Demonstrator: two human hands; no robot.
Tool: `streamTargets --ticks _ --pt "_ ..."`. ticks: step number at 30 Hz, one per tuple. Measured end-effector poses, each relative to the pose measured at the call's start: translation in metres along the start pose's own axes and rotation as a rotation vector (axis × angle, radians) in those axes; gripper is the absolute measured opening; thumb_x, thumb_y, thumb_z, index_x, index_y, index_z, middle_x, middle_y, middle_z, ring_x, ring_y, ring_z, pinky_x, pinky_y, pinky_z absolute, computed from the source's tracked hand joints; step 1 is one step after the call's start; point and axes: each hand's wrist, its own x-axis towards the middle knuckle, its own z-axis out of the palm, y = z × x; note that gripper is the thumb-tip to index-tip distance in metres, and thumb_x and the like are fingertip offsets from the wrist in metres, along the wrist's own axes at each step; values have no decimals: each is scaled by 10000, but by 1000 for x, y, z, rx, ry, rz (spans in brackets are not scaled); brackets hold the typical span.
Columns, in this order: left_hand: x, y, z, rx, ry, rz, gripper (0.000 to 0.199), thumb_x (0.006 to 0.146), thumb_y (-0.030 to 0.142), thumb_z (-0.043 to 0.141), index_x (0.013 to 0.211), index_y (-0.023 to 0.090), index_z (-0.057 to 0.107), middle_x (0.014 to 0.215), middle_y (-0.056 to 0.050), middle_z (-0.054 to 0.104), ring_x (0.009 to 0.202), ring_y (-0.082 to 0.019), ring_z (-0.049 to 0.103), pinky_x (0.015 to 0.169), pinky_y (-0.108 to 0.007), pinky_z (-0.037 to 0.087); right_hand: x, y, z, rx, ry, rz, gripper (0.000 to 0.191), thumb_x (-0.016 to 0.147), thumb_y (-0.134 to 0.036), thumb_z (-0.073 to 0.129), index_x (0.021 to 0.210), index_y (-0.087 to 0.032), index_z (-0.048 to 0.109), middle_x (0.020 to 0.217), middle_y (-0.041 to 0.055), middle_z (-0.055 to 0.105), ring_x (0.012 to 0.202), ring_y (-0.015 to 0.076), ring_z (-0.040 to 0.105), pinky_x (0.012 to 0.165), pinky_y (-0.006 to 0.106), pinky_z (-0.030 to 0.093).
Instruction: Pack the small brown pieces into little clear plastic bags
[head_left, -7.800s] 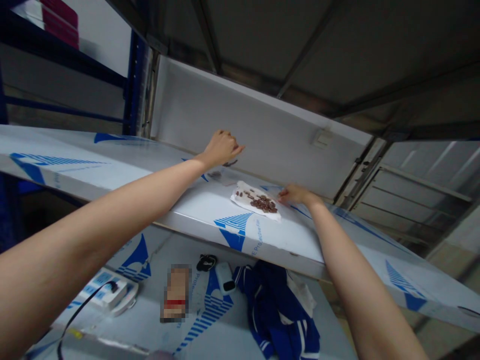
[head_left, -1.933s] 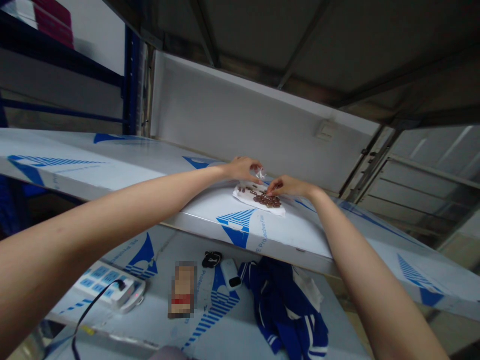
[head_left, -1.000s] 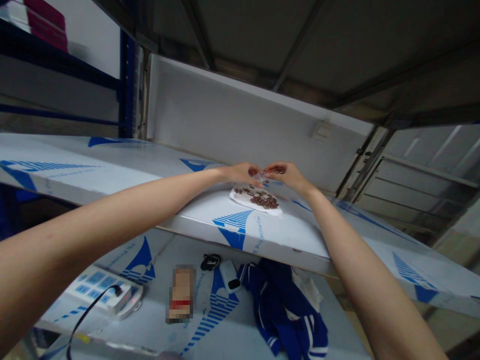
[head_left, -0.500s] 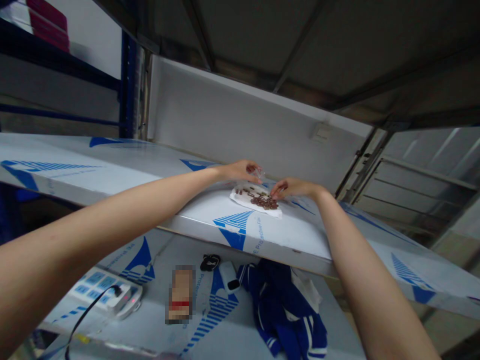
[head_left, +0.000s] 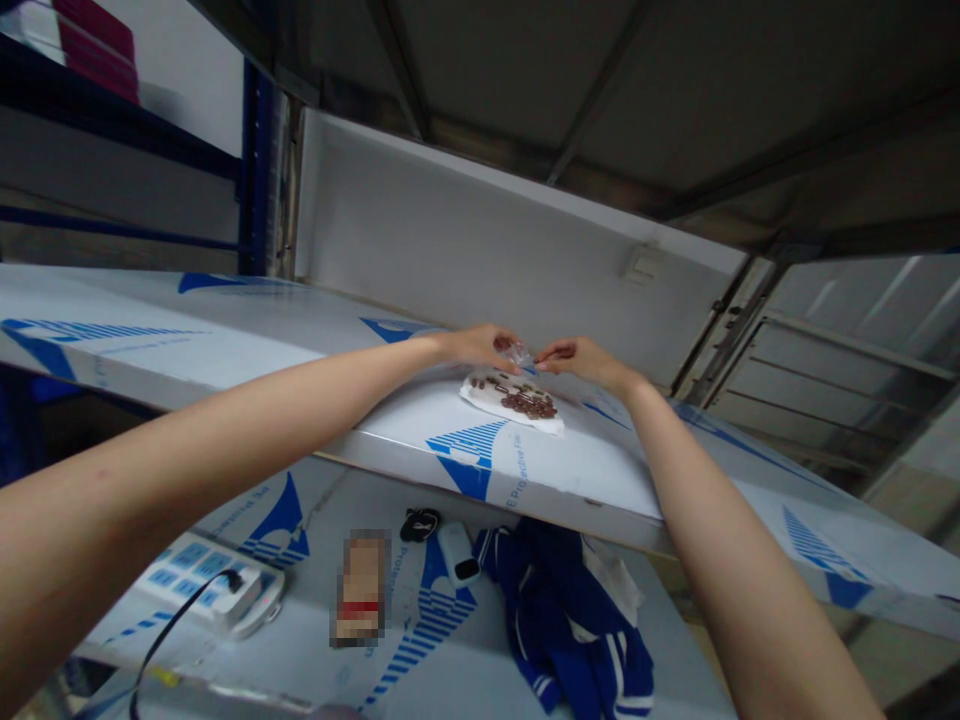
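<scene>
On the upper shelf (head_left: 405, 425) lies a white sheet (head_left: 487, 400), perhaps paper or cloth, bearing many small brown bead-like pieces (head_left: 534, 404). They are heaped more thickly at its right end, and their exact kind is too small to tell. Just behind the sheet, my left hand (head_left: 484, 345) is closed on a small clear plastic bag (head_left: 517, 353). My right hand (head_left: 574, 357) is at the bag's right side, fingers pinched together above the sheet's far edge. Whatever sits between those fingertips is too small to make out.
Below is a lower shelf (head_left: 300, 620) with a power strip (head_left: 217, 585) and its black cable, a blurred-out item (head_left: 361, 590), a small black object (head_left: 420, 524), a pale device (head_left: 457, 553) and a blue-and-white garment (head_left: 562, 610). Another metal shelf (head_left: 600, 90) hangs overhead.
My right hand has lifted from the brown pieces and moved up and back to the bag. My left hand stays at the bag, almost still.
</scene>
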Motion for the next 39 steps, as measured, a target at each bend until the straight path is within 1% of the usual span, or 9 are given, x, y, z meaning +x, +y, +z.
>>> streamTargets --ticks 6,11,13,17,22,25,30,34,39 --pt "-4 8 3 -6 -38 30 564 699 460 657 1151 126 602 1165 -130 630 1034 -248 584 882 -333 428 -3 -17 9 47 99 -124 263 703 -395 636 798 -152 666 836 83 687 751 172 596 712 292 439" --pt "-4 5 -1 -5 -15 33 525 698 403 657 1139 121 604 1141 -131 639 1011 -229 588 882 -315 423 -3 -10 -3 -159 169 -20 267 782 -389 561 747 -144 661 822 104 683 730 178 589 675 289 427" --pt "-3 4 -2 -15 3 29 523 701 380 656 1145 112 591 1140 -133 639 1018 -223 585 889 -305 419 -3 -3 -10 -238 73 97 223 747 -362 604 737 -149 670 803 101 686 691 176 582 644 285 423" --pt "-3 5 -3 -22 -4 20 536 710 359 657 1154 71 573 1128 -155 638 1017 -225 588 898 -302 417 -5 7 -11 -253 -276 268 174 698 -312 621 710 -150 684 729 82 681 593 148 543 569 269 417" --pt "-4 6 -3 -10 -24 16 544 715 368 658 1155 59 573 1123 -164 637 1010 -231 592 897 -308 417 -4 9 -3 -264 -337 264 124 625 -227 638 705 -146 687 682 49 667 567 125 513 545 245 407" --pt "-3 4 -3 4 -34 16 547 713 396 657 1155 84 578 1132 -146 639 1015 -229 589 904 -313 416 -3 6 -5 -212 -261 244 128 618 -232 647 698 -136 679 698 58 672 582 129 528 563 250 418" --pt "-3 4 1 5 -42 11 557 679 467 672 1133 152 605 1172 -113 629 1047 -242 576 898 -327 418 -3 -11 -5 -13 60 0 215 650 -320 654 768 -142 678 770 65 680 679 146 570 651 267 440" --pt "-5 9 3 -30 -74 56 491 704 476 642 1072 151 641 1103 -109 657 975 -231 600 850 -322 434 -6 -22 5 75 124 -121 245 657 -377 668 763 -156 681 778 60 684 733 164 590 700 286 445" --pt "-4 7 1 -30 -12 10 538 686 431 661 1131 134 610 1116 -123 648 984 -232 595 862 -320 431 -5 -18 3 44 214 -117 286 708 -430 635 761 -152 679 820 87 693 747 176 596 701 299 442"
